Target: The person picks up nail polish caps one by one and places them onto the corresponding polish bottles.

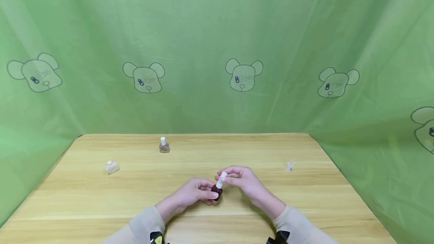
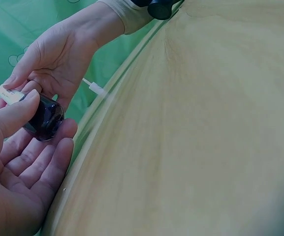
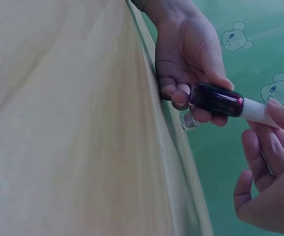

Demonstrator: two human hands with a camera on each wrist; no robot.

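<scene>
Above the front middle of the table, my left hand pinches a dark red nail polish bottle between thumb and fingers. The bottle tilts, with its white cap at the upper end. My right hand grips that cap between thumb and fingers. In the right wrist view the cap sits against the bottle's neck, and dark polish fills most of the glass. Whether the cap is loose on the thread cannot be told.
On the wooden table, a pinkish-brown nail polish bottle with a white cap stands at the back. A clear bottle sits at the left. A white cap with a thin stem lies at the right. Green curtains surround the table.
</scene>
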